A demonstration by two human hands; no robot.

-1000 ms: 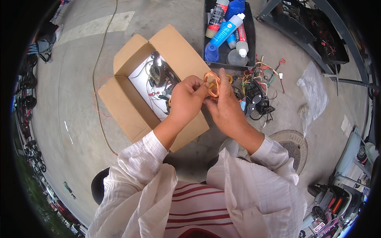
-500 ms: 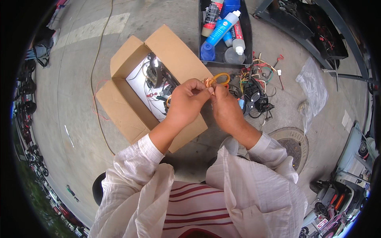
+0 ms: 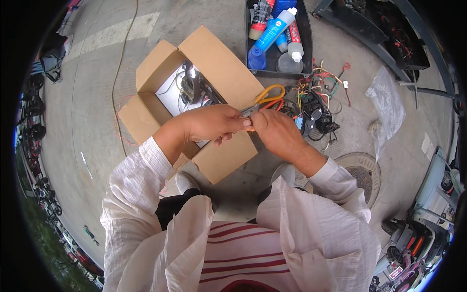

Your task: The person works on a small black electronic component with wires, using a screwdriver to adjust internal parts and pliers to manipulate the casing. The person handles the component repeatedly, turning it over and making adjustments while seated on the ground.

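Note:
In front of me, my left hand (image 3: 216,124) and my right hand (image 3: 275,129) meet over the near flap of the cardboard box. Both thumbs and forefingers pinch a short bundle of copper-coloured wire (image 3: 250,129), mostly covered by my fingers. Just beyond the fingertips are scissors (image 3: 270,93) with yellow-orange and red looped handles. A bit of their metal shows near my left fingers; whether they lie on something or are held, I cannot tell. Inside the open box (image 3: 224,61), on white lining, sits a tangle of black electrical parts (image 3: 192,87).
Right of the box lies a heap of coloured wires and connectors (image 3: 316,109). A black tray (image 3: 279,74) of bottles is beyond it. Farther right are a clear plastic bag (image 3: 386,107), a metal rack (image 3: 360,41) and a round floor cover (image 3: 362,177). A hose (image 3: 119,63) runs along the left.
My hands have come slightly nearer to me, and my left hand has turned flatter, with its forearm swung left. More of the scissors' handles shows. The view has shifted slightly.

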